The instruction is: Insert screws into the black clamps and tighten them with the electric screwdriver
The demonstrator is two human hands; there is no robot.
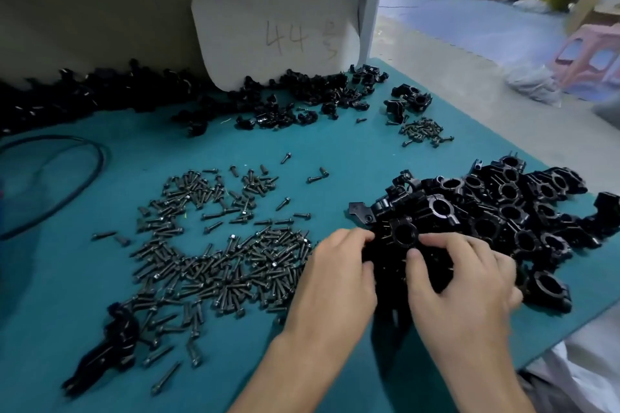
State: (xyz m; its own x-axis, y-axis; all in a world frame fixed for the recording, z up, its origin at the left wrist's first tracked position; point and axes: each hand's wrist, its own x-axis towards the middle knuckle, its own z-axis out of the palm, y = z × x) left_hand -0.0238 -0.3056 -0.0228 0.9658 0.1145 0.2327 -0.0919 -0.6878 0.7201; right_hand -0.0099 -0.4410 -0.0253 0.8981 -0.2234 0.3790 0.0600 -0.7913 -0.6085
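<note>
A heap of black clamps (510, 208) covers the right side of the teal table (335, 151). At the heap's near-left edge both my hands hold one black clamp (404, 233) with a round bore facing up. My left hand (339, 275) grips its left side with curled fingers. My right hand (463, 282) pinches its right side between thumb and fingers. A wide spread of loose black screws (221, 261) lies left of my hands. A black tool, possibly the electric screwdriver (107, 349), lies at the near left among the screws.
More black clamps (302, 100) line the back of the table under a white card marked 44 (275, 33). A small screw pile (424, 131) and a few clamps (407, 100) sit at the back right. A black cable (84, 174) loops at the left. A person works far behind.
</note>
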